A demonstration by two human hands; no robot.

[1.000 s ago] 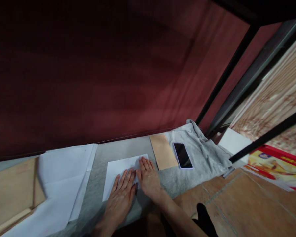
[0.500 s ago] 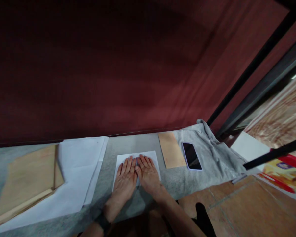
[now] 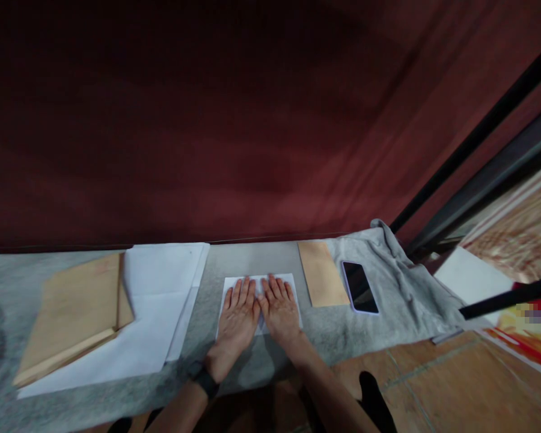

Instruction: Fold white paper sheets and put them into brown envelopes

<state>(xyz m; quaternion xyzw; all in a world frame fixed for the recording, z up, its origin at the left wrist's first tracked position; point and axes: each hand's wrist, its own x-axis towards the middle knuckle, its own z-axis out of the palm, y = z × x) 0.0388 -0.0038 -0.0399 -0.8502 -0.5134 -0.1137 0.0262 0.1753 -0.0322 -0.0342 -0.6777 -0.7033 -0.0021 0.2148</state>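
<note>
A folded white sheet of paper point(image 3: 259, 282) lies flat on the grey cloth in front of me. My left hand point(image 3: 238, 313) rests palm down on its left half, fingers stretched out. On the right half lies my right hand point(image 3: 279, 310), also flat with the fingers extended. The thumbs almost meet at the middle of the paper. Just to the right is a brown envelope point(image 3: 323, 273), touched by neither hand. Much of the white paper is hidden under my palms.
A phone point(image 3: 360, 288) in a purple case lies beyond the envelope. At left, a stack of brown envelopes point(image 3: 76, 313) sits on large white sheets point(image 3: 157, 307). Grey cloth point(image 3: 324, 334) covers the narrow surface, backed by a dark red wall point(image 3: 207, 150). Black bars point(image 3: 469, 144) stand at right.
My hands have spread slightly apart on the paper, more of its middle showing between the fingertips. The whole view has shifted, so things sit a little further right.
</note>
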